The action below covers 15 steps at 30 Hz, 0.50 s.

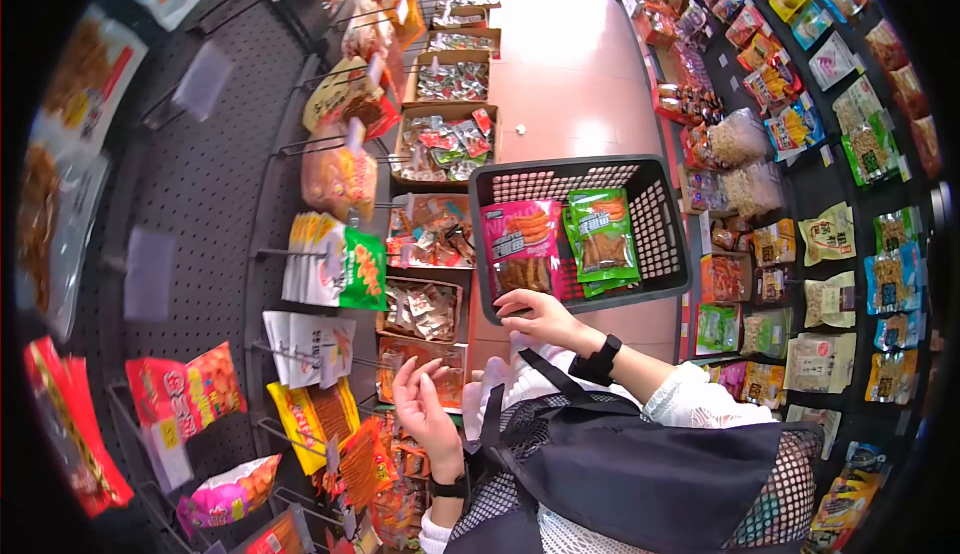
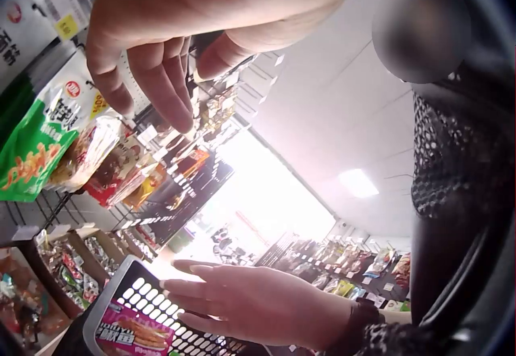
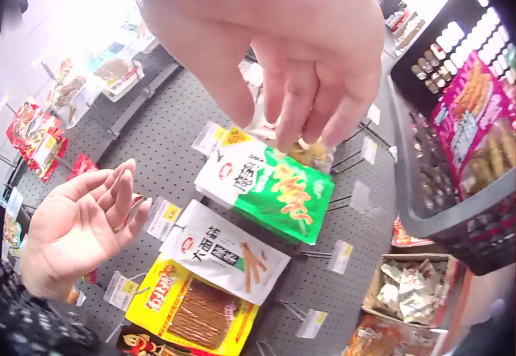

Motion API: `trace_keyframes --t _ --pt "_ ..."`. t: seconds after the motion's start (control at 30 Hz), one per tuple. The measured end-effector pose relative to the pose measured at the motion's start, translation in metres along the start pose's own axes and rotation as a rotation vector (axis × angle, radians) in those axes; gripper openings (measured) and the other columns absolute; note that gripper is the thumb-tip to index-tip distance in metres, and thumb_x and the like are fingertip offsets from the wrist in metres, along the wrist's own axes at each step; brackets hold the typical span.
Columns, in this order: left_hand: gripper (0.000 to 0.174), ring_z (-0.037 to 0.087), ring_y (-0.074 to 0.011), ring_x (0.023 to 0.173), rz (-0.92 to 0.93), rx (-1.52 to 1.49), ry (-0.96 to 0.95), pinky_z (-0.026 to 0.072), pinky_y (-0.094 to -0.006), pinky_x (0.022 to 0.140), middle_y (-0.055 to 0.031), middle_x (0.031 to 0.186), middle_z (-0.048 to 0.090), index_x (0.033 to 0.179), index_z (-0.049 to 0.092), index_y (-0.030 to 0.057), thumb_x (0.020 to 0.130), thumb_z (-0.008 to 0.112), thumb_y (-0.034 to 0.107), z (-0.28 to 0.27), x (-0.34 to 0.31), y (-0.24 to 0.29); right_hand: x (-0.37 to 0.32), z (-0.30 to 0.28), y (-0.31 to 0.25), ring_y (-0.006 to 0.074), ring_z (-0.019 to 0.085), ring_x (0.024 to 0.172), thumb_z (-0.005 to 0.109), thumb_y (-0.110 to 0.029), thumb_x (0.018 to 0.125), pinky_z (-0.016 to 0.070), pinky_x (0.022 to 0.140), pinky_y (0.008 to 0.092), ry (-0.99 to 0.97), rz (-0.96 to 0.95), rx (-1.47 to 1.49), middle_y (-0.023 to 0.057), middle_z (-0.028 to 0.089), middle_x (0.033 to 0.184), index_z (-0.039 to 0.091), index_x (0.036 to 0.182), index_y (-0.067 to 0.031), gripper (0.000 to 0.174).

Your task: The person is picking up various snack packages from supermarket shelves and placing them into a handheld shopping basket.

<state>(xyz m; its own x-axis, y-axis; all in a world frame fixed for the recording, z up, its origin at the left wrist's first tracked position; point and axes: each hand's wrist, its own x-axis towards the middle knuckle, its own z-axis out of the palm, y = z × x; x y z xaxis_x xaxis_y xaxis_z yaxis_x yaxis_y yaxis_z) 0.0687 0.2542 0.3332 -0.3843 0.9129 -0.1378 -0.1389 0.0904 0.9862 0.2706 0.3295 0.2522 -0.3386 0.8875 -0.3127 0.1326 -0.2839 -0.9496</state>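
My left hand is raised palm-up beside the left rack, its fingers loosely bent around nothing. My right hand hovers at the near rim of a black shopping basket, fingers relaxed and holding nothing. Inside the basket lie a pink snack bag and green snack bags. Nearest the left hand hang a white snack bag, a yellow bag of brown sticks and an orange bag. Green-and-white bags hang above these in the right wrist view.
Open boxes of small packets line the left rack's foot. A black pegboard carries hooks and price tags. Shelves of bagged snacks curve along the right. Between them runs a tiled floor. A black bag hangs before the body.
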Motion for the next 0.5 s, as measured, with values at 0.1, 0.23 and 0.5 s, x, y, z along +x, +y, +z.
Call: trace_keyframes --t 0.1,0.23,0.5 --pt "0.024 0.059 -0.018 0.087 -0.063 0.026 0.03 0.0462 -0.0293 0.082 -0.0151 0.098 0.061 0.114 0.044 -0.0037 0.092 0.042 0.004 0.017 -0.004 -0.021 -0.002 -0.042 0.045 0.019 0.059 0.099 0.064 -0.012 0.079 0.0459 0.087 0.0306 0.141 0.081 -0.025 0.0118 0.062 0.104 0.054 0.113 -0.0021 0.037" --pt "0.021 0.059 -0.0173 0.086 -0.176 0.044 0.084 0.0468 -0.0286 0.081 -0.0142 0.097 0.061 0.111 0.047 -0.004 0.091 0.044 0.002 0.047 -0.015 -0.031 -0.003 -0.092 0.084 0.0189 0.058 0.098 0.065 -0.011 0.077 0.0468 0.084 0.0303 0.304 0.257 -0.016 0.012 0.061 0.101 0.053 0.112 0.0002 0.039" --pt "0.018 0.06 -0.0186 0.087 -0.31 0.13 -0.005 0.046 -0.0288 0.083 -0.014 0.097 0.061 0.107 0.05 -0.0044 0.09 0.046 0.002 0.098 -0.026 -0.036 0.066 -0.119 0.118 0.027 0.047 0.113 0.07 -0.025 0.076 0.039 0.094 0.0335 0.356 0.34 0.09 0.0201 0.046 0.126 0.03 0.133 0.0014 0.074"
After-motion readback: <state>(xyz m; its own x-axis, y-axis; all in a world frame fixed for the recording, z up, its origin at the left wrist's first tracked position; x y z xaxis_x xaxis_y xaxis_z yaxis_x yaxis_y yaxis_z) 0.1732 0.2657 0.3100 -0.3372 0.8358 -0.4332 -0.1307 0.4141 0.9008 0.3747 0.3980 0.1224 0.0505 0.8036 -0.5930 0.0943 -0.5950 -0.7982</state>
